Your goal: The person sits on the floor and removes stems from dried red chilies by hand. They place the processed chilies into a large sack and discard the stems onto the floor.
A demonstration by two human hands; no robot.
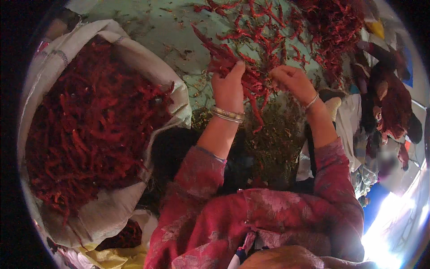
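A bunch of dried red chilies (220, 57) is gripped in my left hand (229, 87), its thumb pressed on top. The long pods stick out past the fingers toward the far left and hang down on the right. Close beside the bunch, my right hand (293, 83) is closed in a pinch at its right end; what sits between those fingertips is too small to make out. Loose red chilies with stems (257, 22) lie spread on the pale green surface (152, 20) just beyond both hands.
A large white woven sack (105, 219), full of red chilies (98, 121), stands open on the left. More chilies are heaped (333, 36) at the far right. Dry stem scraps (275, 148) lie below my hands. Another person (389, 94) is at the right, beside a white cloth (351, 121).
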